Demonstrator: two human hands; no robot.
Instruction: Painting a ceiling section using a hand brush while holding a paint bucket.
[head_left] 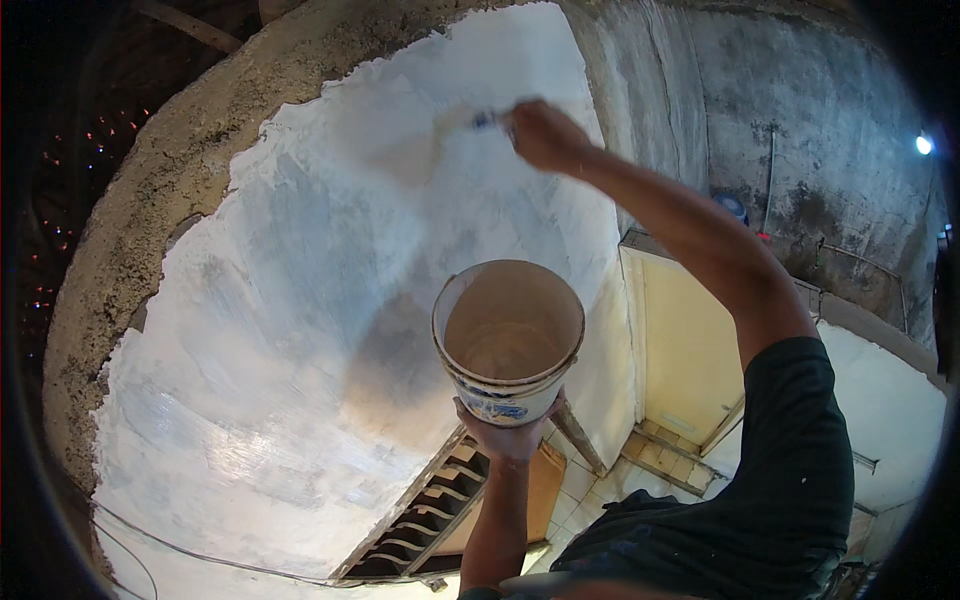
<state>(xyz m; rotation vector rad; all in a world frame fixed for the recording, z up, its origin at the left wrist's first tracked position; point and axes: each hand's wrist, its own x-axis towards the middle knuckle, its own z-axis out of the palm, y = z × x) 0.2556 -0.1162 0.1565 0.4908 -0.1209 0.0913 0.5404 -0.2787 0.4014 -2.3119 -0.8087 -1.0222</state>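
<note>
Bucket (495,392) sits on left hand (512,438), fingers clamped round base, presumably for easy dipping; right hand (548,137), fingers together, grips blurred paintbrush (484,119).

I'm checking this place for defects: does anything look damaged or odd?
Yes. The grey wall at right has dark stains, perhaps from damp. The white coat ends raggedly at upper left against bare, rough wall, so it looks unfinished. I see no spill around the bucket.
</note>
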